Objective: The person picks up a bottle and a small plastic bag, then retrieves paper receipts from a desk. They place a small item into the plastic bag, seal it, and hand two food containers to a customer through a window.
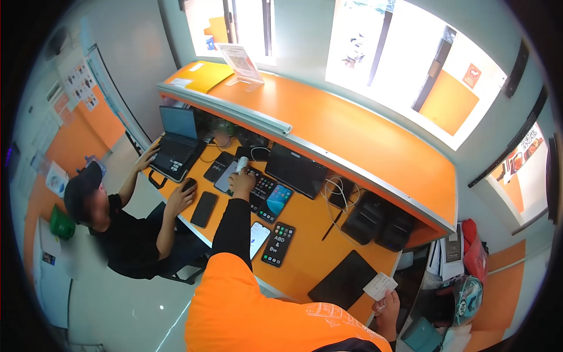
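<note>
My left hand [242, 182] reaches over the orange desk [299, 276], its fingers closed round a small white object [241, 165] I cannot identify, above a group of phones. Near it lie a phone with a blue screen [275, 203], a phone reading "ABD & Bw" [278, 244] and a white-screened phone [258, 239]. At the lower right, my right hand [387, 308] pinches a small printed paper [380, 286] beside a black flat pad [343, 279].
At the left a seated person [126, 234] has one hand on a laptop [177, 144] and one on a mouse [189, 185]. A tablet [295, 170], cables and black devices [365, 217] line the desk's back under a raised orange counter [352, 135].
</note>
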A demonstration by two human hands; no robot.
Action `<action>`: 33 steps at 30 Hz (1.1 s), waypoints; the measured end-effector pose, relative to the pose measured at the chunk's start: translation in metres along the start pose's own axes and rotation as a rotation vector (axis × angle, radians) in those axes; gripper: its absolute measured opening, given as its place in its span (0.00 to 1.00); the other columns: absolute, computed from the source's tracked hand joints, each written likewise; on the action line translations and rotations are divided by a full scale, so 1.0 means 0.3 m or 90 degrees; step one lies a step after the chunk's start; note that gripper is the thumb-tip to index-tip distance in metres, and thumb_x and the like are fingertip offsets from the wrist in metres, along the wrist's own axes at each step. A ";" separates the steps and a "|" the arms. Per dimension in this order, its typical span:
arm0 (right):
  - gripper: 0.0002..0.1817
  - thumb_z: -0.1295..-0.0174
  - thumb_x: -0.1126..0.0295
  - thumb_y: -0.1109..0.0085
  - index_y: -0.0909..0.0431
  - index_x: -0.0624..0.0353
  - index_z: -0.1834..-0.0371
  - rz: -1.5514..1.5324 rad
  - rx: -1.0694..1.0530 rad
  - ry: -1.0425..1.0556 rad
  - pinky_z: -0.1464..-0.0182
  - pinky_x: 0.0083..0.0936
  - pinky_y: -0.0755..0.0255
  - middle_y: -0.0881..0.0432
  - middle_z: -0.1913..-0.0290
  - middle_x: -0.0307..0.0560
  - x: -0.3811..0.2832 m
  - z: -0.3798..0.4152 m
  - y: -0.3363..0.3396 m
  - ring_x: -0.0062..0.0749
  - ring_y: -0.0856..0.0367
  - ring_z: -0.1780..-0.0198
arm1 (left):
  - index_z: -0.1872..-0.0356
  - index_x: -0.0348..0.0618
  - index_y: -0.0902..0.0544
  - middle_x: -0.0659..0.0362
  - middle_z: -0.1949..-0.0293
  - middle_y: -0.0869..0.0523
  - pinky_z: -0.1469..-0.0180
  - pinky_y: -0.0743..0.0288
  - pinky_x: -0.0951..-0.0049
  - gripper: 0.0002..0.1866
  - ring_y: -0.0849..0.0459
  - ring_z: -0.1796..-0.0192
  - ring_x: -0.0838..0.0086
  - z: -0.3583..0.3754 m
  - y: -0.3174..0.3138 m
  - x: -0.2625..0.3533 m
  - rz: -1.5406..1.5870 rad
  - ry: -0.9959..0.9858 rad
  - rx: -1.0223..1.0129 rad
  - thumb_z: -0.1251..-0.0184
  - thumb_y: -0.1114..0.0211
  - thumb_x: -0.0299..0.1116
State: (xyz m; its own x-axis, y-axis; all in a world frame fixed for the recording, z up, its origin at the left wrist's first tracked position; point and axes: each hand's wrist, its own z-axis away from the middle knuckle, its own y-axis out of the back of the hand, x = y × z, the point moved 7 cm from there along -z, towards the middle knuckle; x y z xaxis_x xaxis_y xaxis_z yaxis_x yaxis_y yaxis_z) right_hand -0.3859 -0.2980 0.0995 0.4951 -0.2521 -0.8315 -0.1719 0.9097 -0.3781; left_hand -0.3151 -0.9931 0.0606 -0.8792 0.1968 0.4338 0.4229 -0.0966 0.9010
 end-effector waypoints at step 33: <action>0.13 0.35 0.74 0.39 0.26 0.63 0.50 0.385 -0.004 0.285 0.65 0.23 0.27 0.18 0.63 0.46 -0.135 0.493 -0.051 0.23 0.20 0.68 | 0.29 0.45 0.37 0.54 0.53 0.17 0.54 0.18 0.76 0.35 0.13 0.54 0.76 1.449 0.467 0.665 0.712 -0.521 -0.828 0.34 0.31 0.20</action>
State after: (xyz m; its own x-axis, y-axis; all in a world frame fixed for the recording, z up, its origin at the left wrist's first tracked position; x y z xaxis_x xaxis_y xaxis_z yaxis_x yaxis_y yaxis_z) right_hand -0.2775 -0.2528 0.1990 -0.0807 0.1788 -0.9806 -0.3093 0.9307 0.1952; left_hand -0.3359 -0.5432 0.2741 0.1127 -0.1563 0.9812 -0.1026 -0.9841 -0.1450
